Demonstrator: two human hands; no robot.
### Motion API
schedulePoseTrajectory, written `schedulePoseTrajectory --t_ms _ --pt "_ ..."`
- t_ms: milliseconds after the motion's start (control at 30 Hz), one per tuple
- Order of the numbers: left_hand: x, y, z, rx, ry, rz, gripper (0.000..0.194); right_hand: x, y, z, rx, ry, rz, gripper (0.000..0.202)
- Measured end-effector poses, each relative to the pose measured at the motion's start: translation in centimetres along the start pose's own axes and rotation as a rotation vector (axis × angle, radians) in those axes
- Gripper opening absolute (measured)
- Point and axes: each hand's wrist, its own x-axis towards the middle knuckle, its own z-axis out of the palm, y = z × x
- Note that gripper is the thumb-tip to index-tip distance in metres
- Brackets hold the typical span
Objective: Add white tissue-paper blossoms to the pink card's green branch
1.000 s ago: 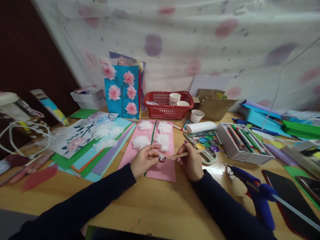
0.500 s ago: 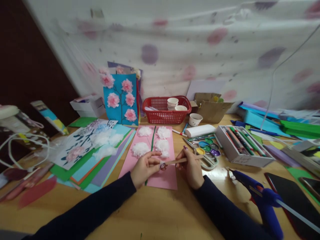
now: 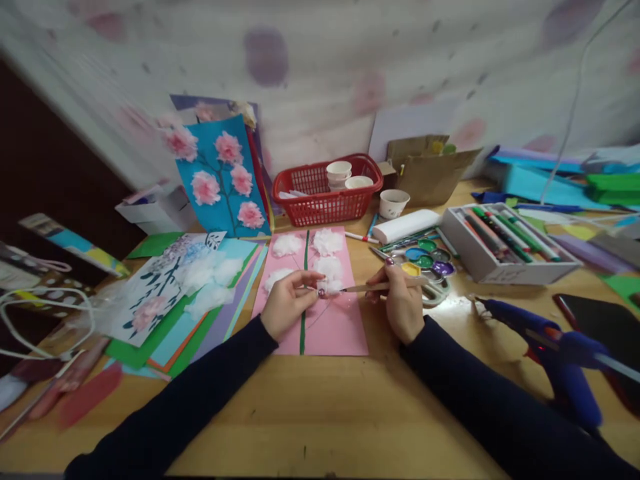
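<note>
My right hand point(image 3: 403, 303) grips a thin wooden paintbrush point(image 3: 383, 286), its dark tip pointing left. Close to that tip, my left hand point(image 3: 287, 307) is closed in a pinch over the pink sheet point(image 3: 337, 333); a small whitish bit shows at the fingertips, but I cannot make out what it is. On the sheet are a green painted stem point(image 3: 307, 253), thin dark lines and several fluffy white flowers point(image 3: 327, 241), one partly hidden by my left hand. A paint palette point(image 3: 427, 254) with round colour wells and a pair of scissors point(image 3: 437, 293) lie right of the brush.
A red basket point(image 3: 320, 212) with paper cups stands behind the sheet. A box of markers point(image 3: 515, 270), a blue glue gun point(image 3: 535, 327) and a phone point(image 3: 590, 320) are at right. Coloured papers point(image 3: 200, 340) lie left, with a blue flower picture point(image 3: 227, 177) upright behind.
The view has tilted and shifted. My right hand has drawn the brush slightly away to the right, so its tip now shows beside my left fingertips. The left hand keeps its pinch.
</note>
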Motion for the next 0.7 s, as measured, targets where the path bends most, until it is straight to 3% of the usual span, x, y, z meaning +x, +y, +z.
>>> schedulePoseTrajectory --t_ms 233,500,700 --pt "0.6 -0.1 -0.5 0.134 0.038 0.056 0.036 -0.2 -0.2 0.2 -0.053 -0.035 -0.060 0.049" --pt "0.8 0.0 0.6 0.396 0.042 0.145 0.037 0.2 0.4 0.3 -0.025 -0.095 -0.025 0.046" --pt "1.1 -0.4 0.6 0.409 0.055 0.169 0.040 0.5 0.5 0.3 -0.072 -0.096 -0.011 0.044"
